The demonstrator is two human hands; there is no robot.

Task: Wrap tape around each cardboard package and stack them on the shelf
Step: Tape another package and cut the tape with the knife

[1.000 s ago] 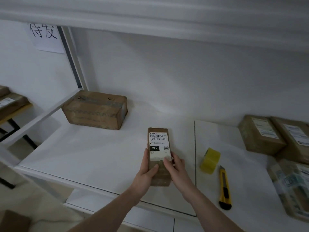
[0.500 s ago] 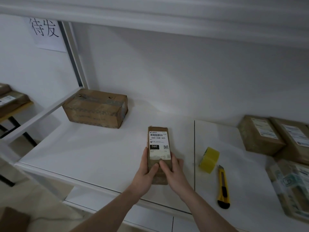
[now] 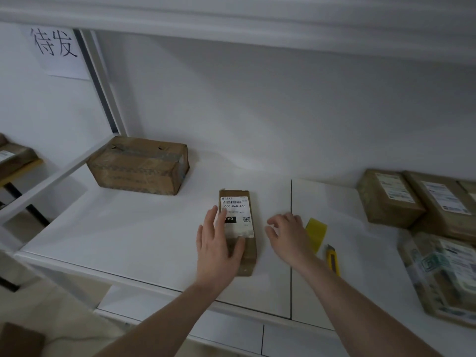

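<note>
A narrow cardboard package (image 3: 243, 228) with a white shipping label lies flat on the white shelf (image 3: 128, 235). My left hand (image 3: 216, 243) rests on its left edge with straight fingers. My right hand (image 3: 287, 234) hovers to the right of the package with loosely spread fingers, holding nothing, in front of a yellow tape roll (image 3: 316, 233). A larger taped box (image 3: 139, 164) sits at the back left of the shelf.
A yellow utility knife (image 3: 333, 260) lies just right of my right wrist. Several labelled packages (image 3: 391, 197) crowd the right side of the shelf. A white frame post (image 3: 103, 81) and a paper sign (image 3: 58, 51) stand at the left. More boxes (image 3: 13, 158) sit on a low stand.
Both hands gripped the narrow package before. My right hand has let go and moved right toward the tape roll. My left hand has opened and slid along the package's left side.
</note>
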